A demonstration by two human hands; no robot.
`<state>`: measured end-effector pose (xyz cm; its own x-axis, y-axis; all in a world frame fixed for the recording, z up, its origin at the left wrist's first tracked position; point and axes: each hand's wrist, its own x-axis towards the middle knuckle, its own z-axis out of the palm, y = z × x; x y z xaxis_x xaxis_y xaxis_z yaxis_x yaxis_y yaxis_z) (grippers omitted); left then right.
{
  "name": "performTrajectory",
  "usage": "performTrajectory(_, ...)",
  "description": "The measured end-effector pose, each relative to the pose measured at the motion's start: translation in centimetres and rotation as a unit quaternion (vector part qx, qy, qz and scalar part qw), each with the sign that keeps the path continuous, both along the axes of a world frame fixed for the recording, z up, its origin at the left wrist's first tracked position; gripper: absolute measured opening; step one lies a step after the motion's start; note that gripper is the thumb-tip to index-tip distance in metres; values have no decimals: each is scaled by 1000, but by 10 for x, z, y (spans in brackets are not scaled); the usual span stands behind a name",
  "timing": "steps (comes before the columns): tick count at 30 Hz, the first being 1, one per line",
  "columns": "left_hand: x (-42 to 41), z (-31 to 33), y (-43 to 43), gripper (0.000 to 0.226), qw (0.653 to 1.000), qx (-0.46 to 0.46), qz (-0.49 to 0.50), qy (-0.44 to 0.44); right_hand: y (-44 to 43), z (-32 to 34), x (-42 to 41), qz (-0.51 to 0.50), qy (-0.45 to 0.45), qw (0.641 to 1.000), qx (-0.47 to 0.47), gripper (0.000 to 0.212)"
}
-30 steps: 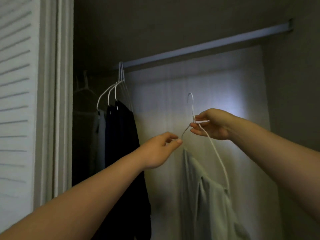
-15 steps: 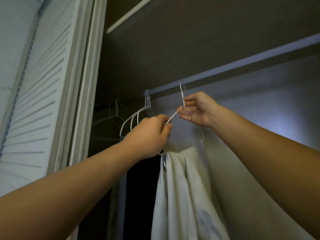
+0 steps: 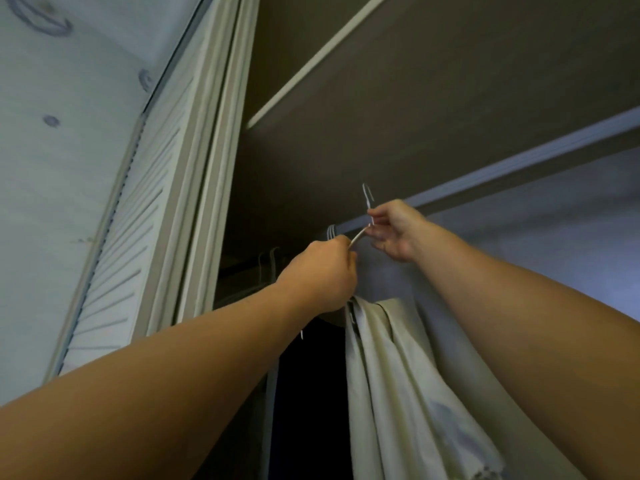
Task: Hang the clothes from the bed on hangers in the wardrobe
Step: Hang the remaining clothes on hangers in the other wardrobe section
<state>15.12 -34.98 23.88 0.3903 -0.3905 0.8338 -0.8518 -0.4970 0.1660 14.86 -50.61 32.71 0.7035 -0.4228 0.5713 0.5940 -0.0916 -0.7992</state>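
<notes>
1. One pale garment [image 3: 398,375] hung on the white hanger [image 3: 358,236], which I had lifted from well below the rail [image 3: 519,171] to hook-height beside it.
2. My left hand [image 3: 323,271] gripped its wire arm, my right hand [image 3: 393,230] pinched its neck; hooking on seemed next.

Louvred door [image 3: 114,237] — pale ceiling [image 3: 69,84] above

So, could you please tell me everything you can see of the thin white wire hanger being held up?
The thin white wire hanger looks like coated metal. Its narrow hook points up, above the grey wardrobe rail, seemingly not resting on it. The right hand pinches its neck; the left hand grips one sloping arm. A pale cream garment hangs from it, hiding the lower part.
</notes>
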Motion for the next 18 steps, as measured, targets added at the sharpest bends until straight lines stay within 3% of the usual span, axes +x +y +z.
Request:
performTrajectory(5, 15, -8, -9, 19, 997, 63, 49, 17, -8, -3, 23, -24, 25, 999, -23, 10)
performTrajectory(12, 29, -13, -1, 37, 973, 152, 168, -47, -12, -20, 55, -22, 52, 997, -47, 6)
performTrajectory(18, 43, -17, 6, 47, 948, 205, 232, -74, -9, -36, 83, -36, 86, 986, -141, 14)
